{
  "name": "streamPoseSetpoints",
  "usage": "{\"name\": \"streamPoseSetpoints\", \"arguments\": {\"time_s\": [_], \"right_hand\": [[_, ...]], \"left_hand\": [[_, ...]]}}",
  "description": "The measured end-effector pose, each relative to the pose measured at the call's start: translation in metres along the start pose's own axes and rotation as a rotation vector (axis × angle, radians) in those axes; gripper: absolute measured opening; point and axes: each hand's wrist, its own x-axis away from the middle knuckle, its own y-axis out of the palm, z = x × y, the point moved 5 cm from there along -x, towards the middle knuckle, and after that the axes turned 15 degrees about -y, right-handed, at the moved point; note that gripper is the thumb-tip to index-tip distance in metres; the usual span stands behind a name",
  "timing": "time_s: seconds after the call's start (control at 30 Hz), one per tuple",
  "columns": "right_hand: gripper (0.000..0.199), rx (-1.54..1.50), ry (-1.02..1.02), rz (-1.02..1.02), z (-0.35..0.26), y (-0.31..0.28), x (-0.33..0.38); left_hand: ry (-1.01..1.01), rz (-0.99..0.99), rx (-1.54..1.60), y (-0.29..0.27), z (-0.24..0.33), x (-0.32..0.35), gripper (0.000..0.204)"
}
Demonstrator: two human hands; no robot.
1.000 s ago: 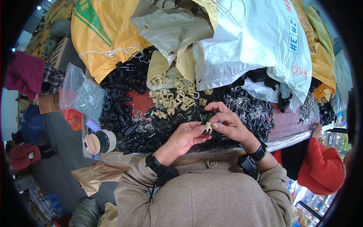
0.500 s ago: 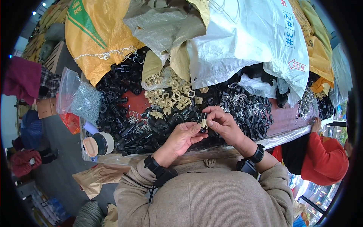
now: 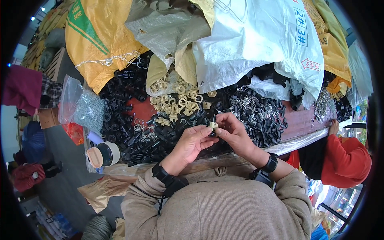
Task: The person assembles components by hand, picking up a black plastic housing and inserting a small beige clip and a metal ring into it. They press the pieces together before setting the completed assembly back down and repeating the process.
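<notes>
A small cream plastic clip piece (image 3: 213, 126), with a dark part against it, is pinched between both hands above the near side of the table. My left hand (image 3: 190, 145) has thumb and fingers closed on it from the left. From the right, the thumb and bent forefinger of my right hand (image 3: 236, 135) press on the same piece. Loose cream clips (image 3: 183, 105) lie in a heap just beyond the hands. Black plastic parts (image 3: 138, 149) spread on the left, and more black parts mixed with bent metal wire clips (image 3: 260, 120) lie on the right.
A clear bag of small metal screws (image 3: 90, 106) and a dark jar with a pinkish lid (image 3: 105, 154) stand at the left edge. Large yellow (image 3: 108, 32) and white (image 3: 260, 44) woven sacks rise along the back. A person in red (image 3: 346, 160) is at the right.
Around the held cream clip piece, the right hand's fingers have shifted slightly, and the piece shows at a different angle. The whole view has moved a little.
</notes>
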Motion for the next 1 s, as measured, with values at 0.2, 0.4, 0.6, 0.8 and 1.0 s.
{"name": "streamPoseSetpoints", "arguments": {"time_s": [0.2, 0.4, 0.6, 0.8, 1.0], "right_hand": [[0.011, 0.898, -0.308, -0.102, -0.038, -0.045, -0.007], [0.016, 1.611, -0.415, -0.138, -0.038, -0.092, -0.003], [0.015, 1.475, -0.31, -0.133, -0.037, -0.095, -0.005], [0.015, 1.373, -0.34, -0.131, -0.036, -0.097, -0.001], [0.017, 0.406, -0.056, 0.053, -0.028, -0.085, 0.0]], "left_hand": [[0.018, -0.053, -0.041, 0.0, 0.004, 0.001, 0.019], [0.017, -0.057, -0.036, 0.002, 0.002, -0.003, 0.02], [0.023, -0.038, -0.028, 0.002, 0.002, -0.001, 0.02], [0.037, -0.051, -0.024, 0.001, 0.002, -0.001, 0.02], [0.047, -0.054, -0.063, 0.005, 0.002, -0.002, 0.02]]}}
